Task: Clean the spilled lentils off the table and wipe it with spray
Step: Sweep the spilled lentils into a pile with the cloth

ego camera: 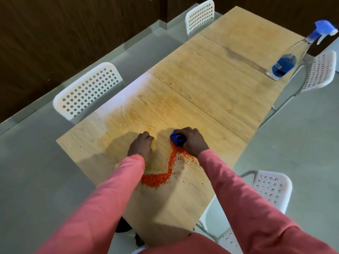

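Orange lentils (pixel 161 173) lie in a curved trail on the wooden table (pixel 211 79), thickest near my left sleeve. My right hand (pixel 193 142) grips a bunched blue cloth (pixel 177 139) at the upper end of the trail. My left hand (pixel 141 145) rests on the table to the left of the trail, fingers curled under, holding nothing that shows. A clear spray bottle (pixel 291 59) with blue liquid and a blue trigger stands at the table's far right edge, well beyond both hands.
White perforated chairs stand around the table: one at the left (pixel 88 90), one at the far end (pixel 200 15), one at the right behind the bottle (pixel 319 72), one at the near right (pixel 269 187). Grey floor surrounds the table; a dark wooden wall lies beyond.
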